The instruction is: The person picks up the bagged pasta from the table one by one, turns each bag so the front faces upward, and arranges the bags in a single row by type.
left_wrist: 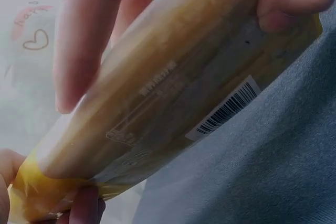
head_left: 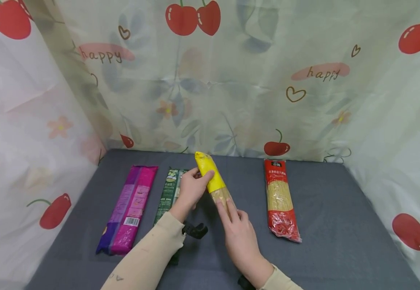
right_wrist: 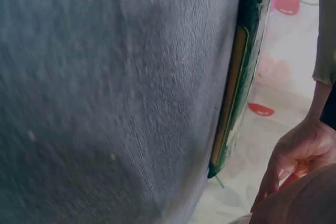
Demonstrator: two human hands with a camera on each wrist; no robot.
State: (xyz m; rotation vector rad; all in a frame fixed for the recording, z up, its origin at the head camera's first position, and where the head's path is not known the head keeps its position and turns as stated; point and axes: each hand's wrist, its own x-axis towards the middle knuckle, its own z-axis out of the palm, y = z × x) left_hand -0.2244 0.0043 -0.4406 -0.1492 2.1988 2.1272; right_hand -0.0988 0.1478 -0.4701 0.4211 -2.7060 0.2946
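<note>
Both hands hold a packet of dried noodles, yellow at its far end and see-through below, tilted above the table. My left hand grips the yellow part from the left, thumb on top. My right hand holds the clear lower part, with fingers laid over its top face; its thumb is hidden. In the left wrist view, fingers hold the noodle packet toward both ends, and a barcode label shows on its side. The right wrist view shows the left hand at the right edge.
A green packet lies partly under the left arm. Left of it lies a pink and purple packet. A red noodle packet lies on the right of the grey table. Cherry-print curtains enclose the back and sides.
</note>
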